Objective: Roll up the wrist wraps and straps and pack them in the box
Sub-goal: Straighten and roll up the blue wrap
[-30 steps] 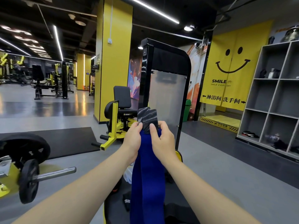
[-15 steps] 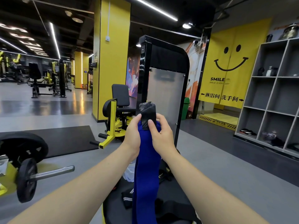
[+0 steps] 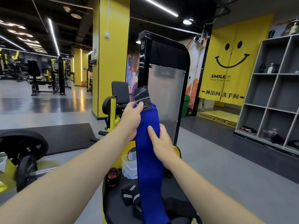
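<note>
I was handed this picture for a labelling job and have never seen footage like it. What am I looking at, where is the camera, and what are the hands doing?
The camera sits on a person's head in a gym and looks forward and down, so the two bare arms reaching in are the wearer's own. The left hand pinches the top of a long blue wrist wrap, at its dark patterned end tab. The right hand grips the wrap lower down; the rest hangs loose, not yet rolled. Below, on a black padded seat, lie a black wrap with white stripes and a dark rolled wrap. A clear plastic box stands just beyond them.
</note>
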`<action>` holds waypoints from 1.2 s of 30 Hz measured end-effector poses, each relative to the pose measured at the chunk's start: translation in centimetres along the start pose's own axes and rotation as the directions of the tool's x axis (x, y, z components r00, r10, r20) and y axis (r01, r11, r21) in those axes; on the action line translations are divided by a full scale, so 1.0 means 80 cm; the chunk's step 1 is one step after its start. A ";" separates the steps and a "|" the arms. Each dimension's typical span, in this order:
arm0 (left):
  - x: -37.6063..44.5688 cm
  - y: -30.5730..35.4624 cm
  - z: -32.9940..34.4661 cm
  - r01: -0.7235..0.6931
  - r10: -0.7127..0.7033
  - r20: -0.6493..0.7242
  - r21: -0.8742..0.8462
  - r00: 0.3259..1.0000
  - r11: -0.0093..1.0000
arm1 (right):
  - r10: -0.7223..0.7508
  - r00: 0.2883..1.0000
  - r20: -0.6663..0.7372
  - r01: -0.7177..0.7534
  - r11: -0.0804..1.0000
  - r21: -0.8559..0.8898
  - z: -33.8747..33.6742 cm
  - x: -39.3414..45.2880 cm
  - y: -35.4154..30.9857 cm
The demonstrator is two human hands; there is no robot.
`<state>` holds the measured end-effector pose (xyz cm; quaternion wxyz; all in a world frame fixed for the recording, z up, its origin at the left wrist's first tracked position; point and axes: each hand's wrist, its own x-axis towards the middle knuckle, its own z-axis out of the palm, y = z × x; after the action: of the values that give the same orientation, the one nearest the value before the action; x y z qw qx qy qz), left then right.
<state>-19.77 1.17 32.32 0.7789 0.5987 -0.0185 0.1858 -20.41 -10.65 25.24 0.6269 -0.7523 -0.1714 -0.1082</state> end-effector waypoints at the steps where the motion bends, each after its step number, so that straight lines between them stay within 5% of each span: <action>1: 0.006 0.002 0.000 0.024 -0.024 -0.006 -0.010 1.000 1.000 | 0.017 1.000 -0.007 -0.017 1.000 0.000 -0.001 -0.004 0.006; 11: -0.005 -0.054 0.000 0.241 -0.232 0.137 -0.057 0.963 0.969 | 0.082 0.980 -0.180 -0.066 0.993 0.096 -0.011 0.009 0.023; 15: -0.054 -0.105 0.003 0.133 -0.192 0.130 0.365 0.973 0.921 | 0.145 0.955 -0.260 -0.125 0.988 0.091 -0.017 0.029 0.030; 20: -0.050 -0.141 -0.002 -0.033 -0.003 0.083 0.430 0.997 0.902 | 0.203 0.956 -0.213 -0.204 0.979 0.019 -0.009 0.031 0.038; 27: 0.045 -0.146 -0.003 0.101 -0.085 -0.061 0.342 0.994 0.934 | 0.163 0.984 -0.066 -0.169 0.981 -0.093 -0.001 0.019 0.092; 33: 0.066 -0.169 0.006 0.221 -0.224 -0.010 0.208 0.974 0.953 | 0.175 0.977 -0.121 -0.177 0.984 0.002 -0.013 0.047 0.115; 36: 0.043 -0.176 0.005 0.307 -0.313 0.119 0.067 0.942 0.949 | 0.242 0.953 -0.183 -0.224 0.968 0.115 -0.019 0.068 0.132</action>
<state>-12.08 -1.30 20.26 0.7812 0.6232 0.0303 0.0223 -11.15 -13.07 18.00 0.6833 -0.7230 -0.0237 -0.0988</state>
